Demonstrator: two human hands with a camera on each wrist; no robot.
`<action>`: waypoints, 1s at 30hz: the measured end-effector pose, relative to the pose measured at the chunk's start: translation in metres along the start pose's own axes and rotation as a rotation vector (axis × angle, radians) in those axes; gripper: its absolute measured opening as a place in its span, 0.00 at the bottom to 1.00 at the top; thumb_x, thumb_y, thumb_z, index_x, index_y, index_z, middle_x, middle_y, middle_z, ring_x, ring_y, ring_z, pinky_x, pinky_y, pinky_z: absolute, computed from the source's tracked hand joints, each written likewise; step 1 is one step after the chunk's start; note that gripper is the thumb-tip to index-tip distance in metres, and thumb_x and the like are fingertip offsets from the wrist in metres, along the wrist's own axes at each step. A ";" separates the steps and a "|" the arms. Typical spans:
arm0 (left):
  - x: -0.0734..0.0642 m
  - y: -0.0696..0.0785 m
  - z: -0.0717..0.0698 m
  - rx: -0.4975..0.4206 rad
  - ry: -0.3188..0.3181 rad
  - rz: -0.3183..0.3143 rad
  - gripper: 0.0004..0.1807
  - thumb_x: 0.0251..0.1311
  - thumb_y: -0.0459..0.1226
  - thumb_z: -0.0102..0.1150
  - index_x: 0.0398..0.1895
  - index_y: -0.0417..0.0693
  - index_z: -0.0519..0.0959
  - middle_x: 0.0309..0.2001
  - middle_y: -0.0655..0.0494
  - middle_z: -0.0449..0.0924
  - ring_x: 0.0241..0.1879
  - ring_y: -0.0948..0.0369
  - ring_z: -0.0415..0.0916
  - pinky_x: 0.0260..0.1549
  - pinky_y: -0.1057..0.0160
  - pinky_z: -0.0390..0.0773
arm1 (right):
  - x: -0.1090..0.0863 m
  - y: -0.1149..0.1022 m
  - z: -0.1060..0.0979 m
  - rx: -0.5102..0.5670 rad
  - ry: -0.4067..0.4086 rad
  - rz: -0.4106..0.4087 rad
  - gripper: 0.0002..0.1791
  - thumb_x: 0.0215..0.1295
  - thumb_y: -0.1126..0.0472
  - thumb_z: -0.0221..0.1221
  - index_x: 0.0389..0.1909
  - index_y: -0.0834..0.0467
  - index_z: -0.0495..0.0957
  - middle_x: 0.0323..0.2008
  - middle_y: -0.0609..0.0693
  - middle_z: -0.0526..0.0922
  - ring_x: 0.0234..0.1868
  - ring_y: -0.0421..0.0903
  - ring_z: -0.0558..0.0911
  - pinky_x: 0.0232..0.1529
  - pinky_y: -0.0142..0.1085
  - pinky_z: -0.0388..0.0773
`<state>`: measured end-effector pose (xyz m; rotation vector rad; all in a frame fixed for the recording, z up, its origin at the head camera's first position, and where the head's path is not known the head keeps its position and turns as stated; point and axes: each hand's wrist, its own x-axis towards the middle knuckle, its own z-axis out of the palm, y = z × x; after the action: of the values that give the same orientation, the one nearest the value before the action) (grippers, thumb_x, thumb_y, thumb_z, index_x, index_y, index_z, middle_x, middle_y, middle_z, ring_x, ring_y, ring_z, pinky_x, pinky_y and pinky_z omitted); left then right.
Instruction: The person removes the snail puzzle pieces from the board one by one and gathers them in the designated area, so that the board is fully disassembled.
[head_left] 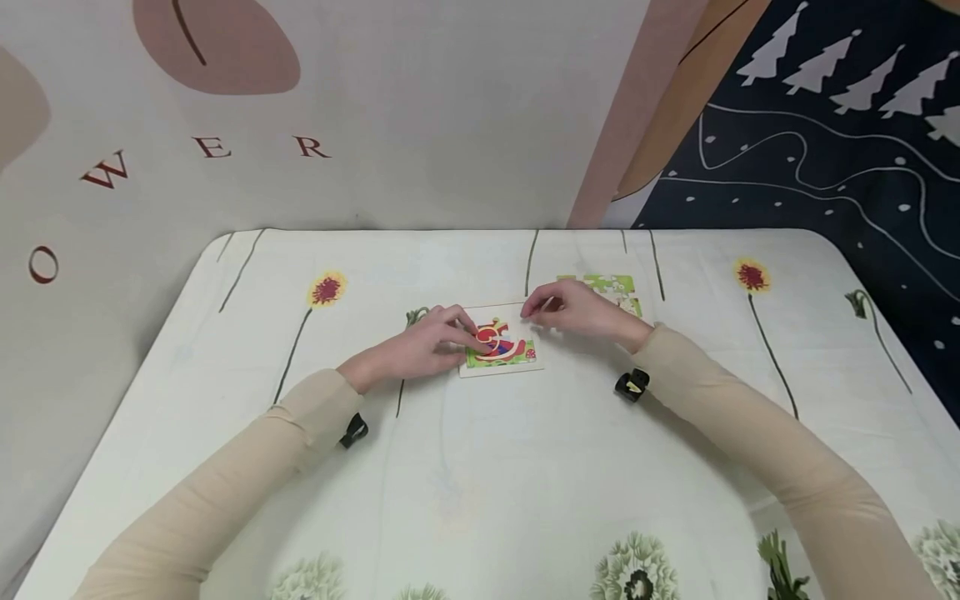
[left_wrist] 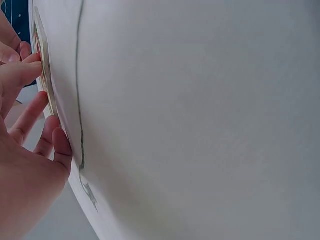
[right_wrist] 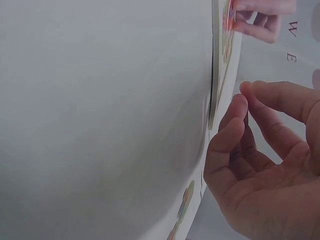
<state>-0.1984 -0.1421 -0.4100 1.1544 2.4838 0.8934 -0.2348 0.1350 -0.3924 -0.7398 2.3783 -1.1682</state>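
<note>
A small jigsaw puzzle board with a pale border lies flat on the table. Its picture shows a red, yellow and blue figure on green. Fingertips of my left hand touch the picture from the left, fingers fairly straight; in the left wrist view the hand reaches over the board's edge. Beside the board's right edge is my right hand, off the table. In the right wrist view this hand has its fingers curled and thumb and fingertip meeting, with nothing visible between them.
Loose green jigsaw pieces lie behind my right hand, partly hidden by it. A flower-print cloth covers the table. A printed wall hanging stands behind its far edge, and a dark one with white trees at the right.
</note>
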 end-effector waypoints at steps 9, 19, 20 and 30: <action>-0.001 -0.003 0.000 -0.052 0.015 0.011 0.15 0.59 0.28 0.60 0.48 0.48 0.85 0.46 0.54 0.69 0.44 0.54 0.59 0.43 0.55 0.60 | 0.010 -0.002 0.008 -0.059 -0.061 0.026 0.10 0.64 0.69 0.60 0.45 0.65 0.83 0.42 0.55 0.84 0.41 0.48 0.80 0.44 0.38 0.74; 0.003 -0.006 -0.001 -0.148 -0.061 -0.077 0.16 0.59 0.30 0.61 0.50 0.48 0.84 0.40 0.56 0.74 0.41 0.56 0.65 0.42 0.56 0.64 | 0.014 -0.012 0.013 -0.085 -0.099 0.082 0.11 0.65 0.67 0.60 0.46 0.64 0.83 0.43 0.53 0.83 0.39 0.47 0.77 0.42 0.37 0.72; 0.004 -0.006 -0.001 -0.152 -0.065 -0.079 0.16 0.59 0.30 0.61 0.50 0.48 0.84 0.40 0.56 0.73 0.41 0.56 0.65 0.42 0.57 0.64 | 0.014 -0.012 0.014 -0.083 -0.095 0.088 0.11 0.65 0.67 0.60 0.47 0.64 0.83 0.43 0.53 0.83 0.39 0.47 0.76 0.42 0.37 0.72; 0.007 -0.005 -0.007 -0.176 -0.119 -0.093 0.16 0.59 0.29 0.61 0.51 0.46 0.83 0.42 0.56 0.74 0.43 0.55 0.65 0.45 0.56 0.64 | 0.015 -0.014 0.018 -0.079 -0.070 0.096 0.10 0.63 0.67 0.61 0.44 0.64 0.83 0.40 0.53 0.84 0.34 0.45 0.74 0.35 0.34 0.69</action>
<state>-0.2093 -0.1425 -0.4074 0.9965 2.2919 0.9657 -0.2328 0.1080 -0.3933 -0.6718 2.3855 -0.9981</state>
